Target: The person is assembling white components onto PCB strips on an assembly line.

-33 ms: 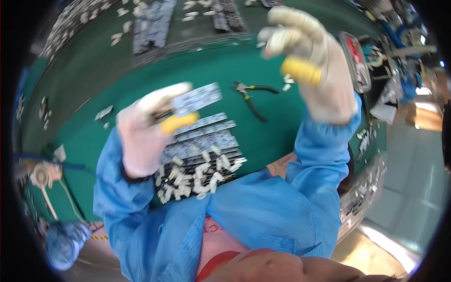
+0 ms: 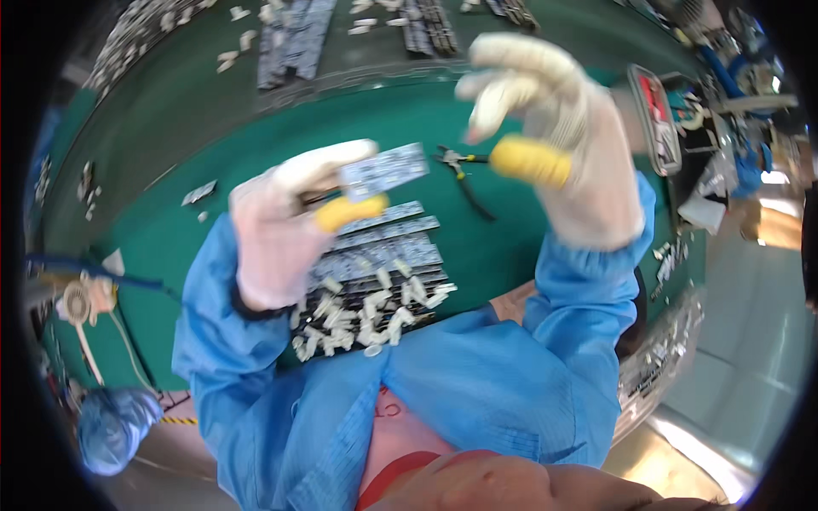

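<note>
My L fingers (image 2: 354, 211) pinch a circuit bd (image 2: 385, 170), markings too blurred to read; R fingers (image 2: 532, 160) half open, empty, nr pliers (image 2: 449, 157). Pink shirt (image 2: 400, 430) w/ red lettering (image 2: 388, 410).

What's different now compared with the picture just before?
The white-gloved right hand has moved down and leftward, its yellow thumb cover now overlapping the yellow-and-black metal pliers in view. No hold visibly changed: the white-gloved left hand keeps the pale rectangular circuit board; the pliers stay put.
</note>
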